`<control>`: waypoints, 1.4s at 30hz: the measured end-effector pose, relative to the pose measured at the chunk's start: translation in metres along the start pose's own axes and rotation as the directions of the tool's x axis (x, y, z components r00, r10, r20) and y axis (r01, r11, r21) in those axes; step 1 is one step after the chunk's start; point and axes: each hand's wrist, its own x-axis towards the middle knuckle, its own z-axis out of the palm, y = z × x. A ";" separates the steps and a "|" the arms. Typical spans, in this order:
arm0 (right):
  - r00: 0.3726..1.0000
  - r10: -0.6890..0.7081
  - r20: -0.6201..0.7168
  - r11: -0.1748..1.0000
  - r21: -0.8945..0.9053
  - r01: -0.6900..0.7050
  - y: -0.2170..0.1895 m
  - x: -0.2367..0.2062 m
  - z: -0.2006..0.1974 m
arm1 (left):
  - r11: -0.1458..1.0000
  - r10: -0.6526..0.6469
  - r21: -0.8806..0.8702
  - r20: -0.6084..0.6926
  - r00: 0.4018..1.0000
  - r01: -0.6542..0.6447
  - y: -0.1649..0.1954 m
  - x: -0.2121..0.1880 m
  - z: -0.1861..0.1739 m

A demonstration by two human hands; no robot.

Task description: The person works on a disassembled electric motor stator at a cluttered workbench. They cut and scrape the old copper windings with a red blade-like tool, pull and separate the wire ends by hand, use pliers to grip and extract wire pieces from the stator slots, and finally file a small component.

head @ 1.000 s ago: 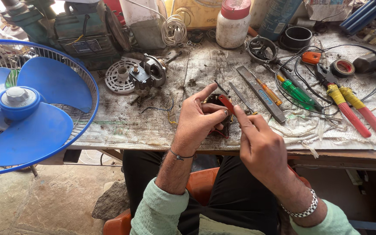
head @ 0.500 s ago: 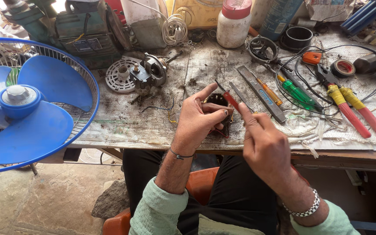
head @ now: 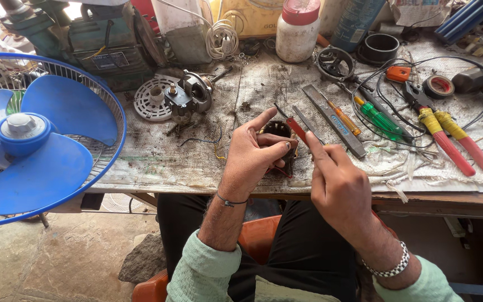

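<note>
Gripping the small dark motor part [head: 279, 134] at the bench [head: 157, 162] front edge, left hand [head: 252, 154] wraps it; right hand [head: 336, 182] pinches red-handled tool [head: 296, 127] just right, shaft slanting up-left over part

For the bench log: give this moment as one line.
left hand: grips dark motor part | right hand: holds red-handled tool | surface: workbench

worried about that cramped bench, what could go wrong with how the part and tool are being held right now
1. The left hand grips the small dark wound part at the bench edge; a slip could drop it to the floor.
2. The right hand works a red-handled tool close to the left fingers, so they might get jabbed.
3. Loose black wires lie nearby and could snag.
</note>
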 end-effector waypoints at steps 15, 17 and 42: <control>1.000 -0.015 0.020 0.998 -0.056 0.016 -0.001 0.001 -0.002 | 0.997 0.001 0.075 -0.010 1.000 0.000 0.005 -0.001 0.000; 0.999 -0.016 0.034 0.999 -0.036 0.017 -0.001 0.001 -0.002 | 0.996 0.003 0.089 -0.015 1.000 -0.002 0.005 -0.002 0.000; 0.997 -0.070 0.025 0.997 -0.021 0.071 -0.005 0.000 -0.004 | 0.992 -0.006 0.122 -0.049 0.999 0.012 0.005 -0.002 0.000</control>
